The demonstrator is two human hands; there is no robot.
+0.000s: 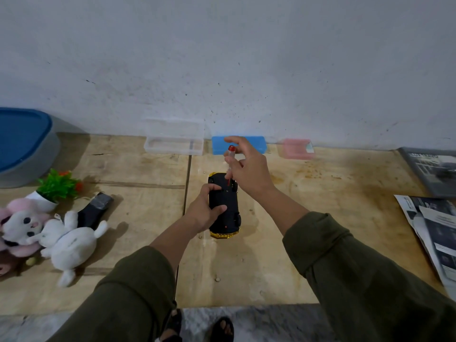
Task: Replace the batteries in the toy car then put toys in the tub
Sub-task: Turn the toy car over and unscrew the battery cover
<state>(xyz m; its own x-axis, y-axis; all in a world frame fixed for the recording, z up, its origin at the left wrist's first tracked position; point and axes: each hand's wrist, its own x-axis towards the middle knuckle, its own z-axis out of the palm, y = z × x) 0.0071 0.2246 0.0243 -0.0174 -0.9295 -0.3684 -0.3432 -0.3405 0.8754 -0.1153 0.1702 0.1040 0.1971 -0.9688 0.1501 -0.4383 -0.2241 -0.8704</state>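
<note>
Over at the far left, against the wall, sits the grey tub (29, 164) with its blue lid (19, 137) on top. Just near of it a small potted plant (55, 188) leans on its side, and beside that a heap of plush toys: a pink-and-white one (21, 223) and a white bunny (70, 240) sprawled on the wooden table (320, 218). A dark flat object (95, 209) lies touching the bunny's far side; what it is, hard to say.

Moving to the middle now: the left hand (206, 211) grips the toy car (224, 208), which lies upside down on the table, black underside up, yellow body peeking out at both ends. Fingers wrap over the left edge of the chassis, thumb pressed on the underside.

Right above it, the right hand (246, 169) pinches a red-capped screwdriver (230, 164) between thumb and fingers, held nearly upright, its tip down on the far part of the car's underside. The index finger is lifted, extended over the cap.

Along the wall behind: a clear plastic box (174, 139) with its lid up, then a blue box (256, 144) partly hidden by the right hand, then a pink box (294, 148).

Far right, a grey booklet (429, 171) and some printed papers (434, 233) rest at the table's edge.
</note>
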